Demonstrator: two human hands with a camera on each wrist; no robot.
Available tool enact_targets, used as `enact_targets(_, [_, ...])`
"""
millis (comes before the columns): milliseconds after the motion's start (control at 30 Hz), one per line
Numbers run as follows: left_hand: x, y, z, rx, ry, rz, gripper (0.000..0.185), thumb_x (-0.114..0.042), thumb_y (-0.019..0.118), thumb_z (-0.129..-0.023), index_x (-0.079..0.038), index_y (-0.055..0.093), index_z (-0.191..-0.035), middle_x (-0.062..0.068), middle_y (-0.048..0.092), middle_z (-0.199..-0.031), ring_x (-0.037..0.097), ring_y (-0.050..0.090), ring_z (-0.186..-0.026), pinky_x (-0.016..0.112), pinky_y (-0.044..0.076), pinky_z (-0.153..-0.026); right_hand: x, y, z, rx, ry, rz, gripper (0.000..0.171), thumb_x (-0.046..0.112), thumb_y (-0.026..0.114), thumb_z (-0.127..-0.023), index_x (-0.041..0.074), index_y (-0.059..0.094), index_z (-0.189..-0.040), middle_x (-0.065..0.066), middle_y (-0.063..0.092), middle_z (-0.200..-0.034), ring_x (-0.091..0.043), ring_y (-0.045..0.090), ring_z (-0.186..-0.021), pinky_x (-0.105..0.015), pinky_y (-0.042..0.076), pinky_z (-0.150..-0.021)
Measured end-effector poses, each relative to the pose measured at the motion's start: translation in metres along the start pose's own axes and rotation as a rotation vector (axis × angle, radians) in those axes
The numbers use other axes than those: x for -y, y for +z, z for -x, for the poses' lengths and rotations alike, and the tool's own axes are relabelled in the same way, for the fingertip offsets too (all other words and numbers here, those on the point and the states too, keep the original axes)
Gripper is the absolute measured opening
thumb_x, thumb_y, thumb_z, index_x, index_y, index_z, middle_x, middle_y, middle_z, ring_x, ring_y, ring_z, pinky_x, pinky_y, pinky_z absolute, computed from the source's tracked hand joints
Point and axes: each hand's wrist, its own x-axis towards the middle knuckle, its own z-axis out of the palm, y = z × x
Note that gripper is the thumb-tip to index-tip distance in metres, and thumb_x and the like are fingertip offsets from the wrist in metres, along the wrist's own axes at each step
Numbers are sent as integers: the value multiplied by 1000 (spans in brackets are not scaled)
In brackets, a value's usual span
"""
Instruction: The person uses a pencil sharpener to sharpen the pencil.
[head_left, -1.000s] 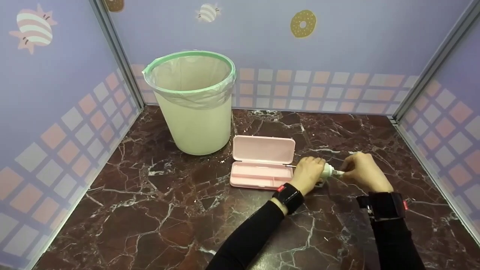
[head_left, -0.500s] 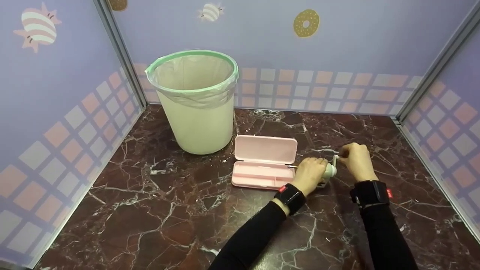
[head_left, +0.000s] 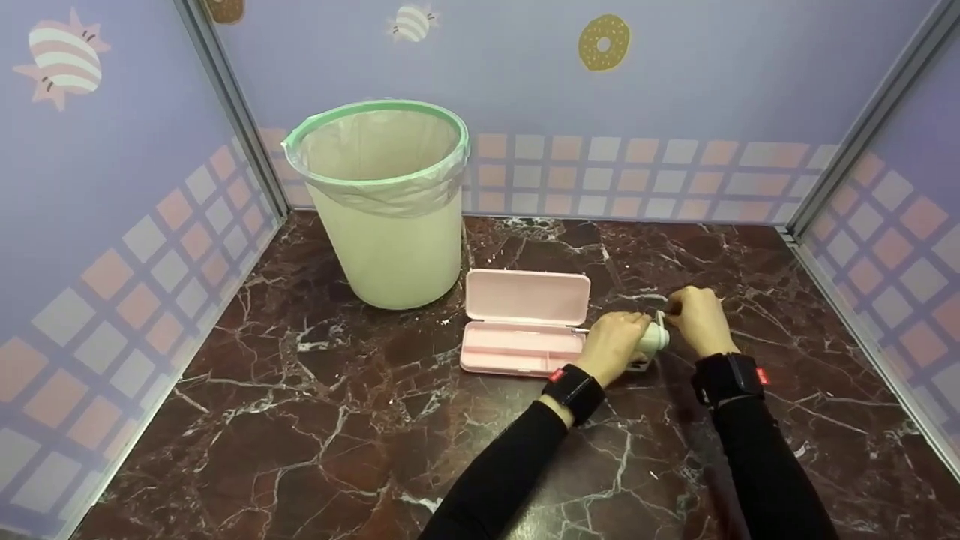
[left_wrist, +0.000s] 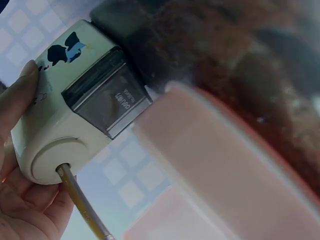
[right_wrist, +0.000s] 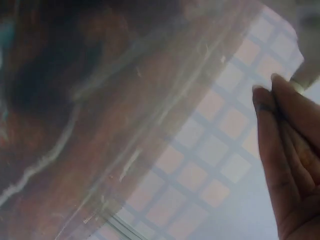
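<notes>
My left hand (head_left: 616,341) grips a pale green crank pencil sharpener (left_wrist: 65,110) on the table, beside the open pink pencil case (head_left: 527,298). A pencil (left_wrist: 82,202) sticks into the round hole of the sharpener, its outer end over the case. The sharpener's clear shavings drawer (left_wrist: 112,100) faces the case edge in the left wrist view. At the other end, my right hand (head_left: 701,319) pinches the crank (head_left: 660,318), which points upward. In the right wrist view, the fingertips of the right hand (right_wrist: 290,150) meet at the crank knob (right_wrist: 300,82).
A tall pale bin (head_left: 390,247) with a green rim and a plastic liner stands behind and left of the case. Patterned panels (head_left: 712,97) enclose the marbled table (head_left: 337,435) at the back and both sides.
My right hand has moved up and toward the left, turning the crank from pointing outward to upright. My left hand keeps its grip on the sharpener.
</notes>
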Motion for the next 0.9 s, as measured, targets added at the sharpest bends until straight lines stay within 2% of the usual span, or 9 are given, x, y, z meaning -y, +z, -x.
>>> enact_targets(200, [1, 1, 4, -5, 21, 24, 54, -41, 78, -79, -17, 65, -125, -8, 71, -118, 7, 67, -106, 19, 49, -96, -10, 12, 1, 153, -17, 21, 5, -9, 70, -72, -5, 71, -74, -23, 71, -77, -44, 67, -75, -55, 53, -71])
enact_targets(367, [2, 1, 3, -1, 11, 14, 54, -42, 78, -80, -18, 64, -126, -9, 70, -119, 7, 66, -107, 19, 49, -96, -12, 13, 1, 250, -80, 24, 9, -7, 66, -68, 1, 71, -68, -13, 70, -69, -28, 62, -63, -48, 50, -65])
enact_targets(467, [1, 0, 1, 8, 7, 3, 55, -43, 77, -80, -18, 63, -127, -8, 70, -119, 7, 65, -108, 20, 49, -96, -12, 11, 4, 302, -120, 19, 8, -4, 72, -64, 3, 70, -67, -9, 68, -66, -19, 55, -59, -43, 48, -60])
enact_targets(533, [0, -1, 1, 15, 2, -8, 56, -43, 77, -80, -18, 63, -128, -8, 69, -120, 7, 65, -108, 20, 50, -95, -11, 10, 7, 336, -126, 4, 12, 0, 79, -61, 2, 69, -67, -8, 68, -65, -17, 53, -58, -40, 48, -59])
enact_targets(700, [-3, -4, -1, 32, -14, -82, 58, -47, 76, -79, -20, 63, -128, -9, 70, -119, 7, 66, -106, 20, 51, -91, -11, 5, 19, 380, -112, -56, 21, 4, 86, -58, 0, 67, -67, -4, 64, -63, -14, 50, -58, -31, 45, -58])
enact_targets(900, [-6, -7, -3, 82, -57, -109, 56, -51, 75, -76, -23, 65, -124, -11, 70, -115, 6, 67, -101, 19, 52, -85, -9, -1, 31, 393, -155, -110, 17, 7, 86, -63, 1, 69, -66, -3, 67, -62, -6, 50, -56, -24, 44, -55])
